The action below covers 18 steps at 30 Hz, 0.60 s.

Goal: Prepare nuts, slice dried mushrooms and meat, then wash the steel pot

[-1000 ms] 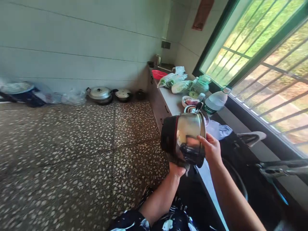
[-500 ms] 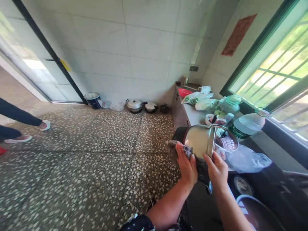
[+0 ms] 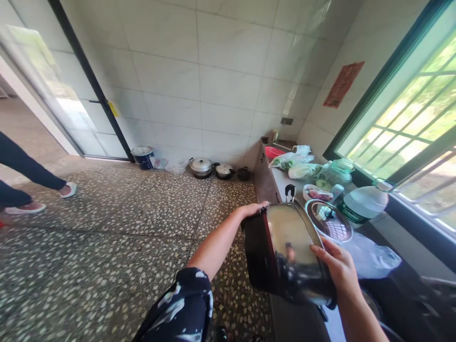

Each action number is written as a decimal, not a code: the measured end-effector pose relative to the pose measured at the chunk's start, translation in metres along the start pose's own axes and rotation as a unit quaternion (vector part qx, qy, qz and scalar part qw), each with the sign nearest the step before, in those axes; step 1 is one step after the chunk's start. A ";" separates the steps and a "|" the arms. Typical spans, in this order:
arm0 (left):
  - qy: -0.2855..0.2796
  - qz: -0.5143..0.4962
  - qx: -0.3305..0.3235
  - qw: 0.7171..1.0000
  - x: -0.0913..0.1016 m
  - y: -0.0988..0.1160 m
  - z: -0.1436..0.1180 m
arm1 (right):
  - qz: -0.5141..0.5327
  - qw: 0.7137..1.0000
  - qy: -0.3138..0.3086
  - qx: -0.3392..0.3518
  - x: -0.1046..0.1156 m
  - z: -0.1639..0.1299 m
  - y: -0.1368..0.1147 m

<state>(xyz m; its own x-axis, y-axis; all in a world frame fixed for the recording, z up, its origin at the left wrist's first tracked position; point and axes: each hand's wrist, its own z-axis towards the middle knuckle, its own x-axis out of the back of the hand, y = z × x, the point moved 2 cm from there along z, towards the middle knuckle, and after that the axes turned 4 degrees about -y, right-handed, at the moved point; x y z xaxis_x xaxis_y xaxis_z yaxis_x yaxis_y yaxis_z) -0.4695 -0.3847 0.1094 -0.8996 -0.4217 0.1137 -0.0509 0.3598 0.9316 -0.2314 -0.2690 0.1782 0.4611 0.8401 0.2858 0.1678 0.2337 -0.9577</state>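
A steel pot (image 3: 288, 249) with a blackened bottom is held on its side above the counter's near end. My left hand (image 3: 253, 209) grips the pot's dark bottom edge at the far side. My right hand (image 3: 337, 266) holds the pot's shiny wall near the rim. One black handle (image 3: 289, 191) sticks up at the far side of the pot. No cloth shows in either hand.
The counter (image 3: 281, 181) along the window holds a glass lid (image 3: 328, 220), a small dish (image 3: 317, 194), a large water bottle (image 3: 363, 203), a green jar (image 3: 338, 172), bagged greens (image 3: 302, 168) and a red basket (image 3: 274, 152). Pots (image 3: 201, 167) stand by the far wall. Another person's legs (image 3: 24, 176) are at the left doorway.
The view lifted and the pot turned and came nearer. My left hand moved from the pot's side, where it held a cloth, to the far bottom edge; the cloth is no longer visible.
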 end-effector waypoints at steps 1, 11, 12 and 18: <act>0.016 0.048 -0.023 0.998 -0.002 -0.001 -0.009 | 0.017 1.000 0.003 -0.017 0.001 0.003 0.002; 0.375 0.210 -0.235 0.872 -0.108 -0.074 -0.133 | 0.014 0.998 -0.055 -0.006 -0.044 0.012 0.009; 0.366 0.197 -0.255 0.873 -0.105 -0.081 -0.134 | 0.001 0.997 -0.075 0.006 -0.047 0.007 0.007; 0.212 -0.004 -0.237 0.948 -0.028 -0.076 -0.094 | -0.044 0.992 -0.109 0.032 -0.034 -0.021 -0.019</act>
<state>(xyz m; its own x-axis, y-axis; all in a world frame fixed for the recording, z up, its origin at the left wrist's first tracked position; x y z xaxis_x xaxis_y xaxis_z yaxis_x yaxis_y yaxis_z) -0.4002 -0.4783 0.0678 -0.6399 -0.7553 0.1416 0.2339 -0.0158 0.9721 -0.2320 -0.3120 0.1870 0.2454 0.8994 0.3616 0.1398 0.3363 -0.9313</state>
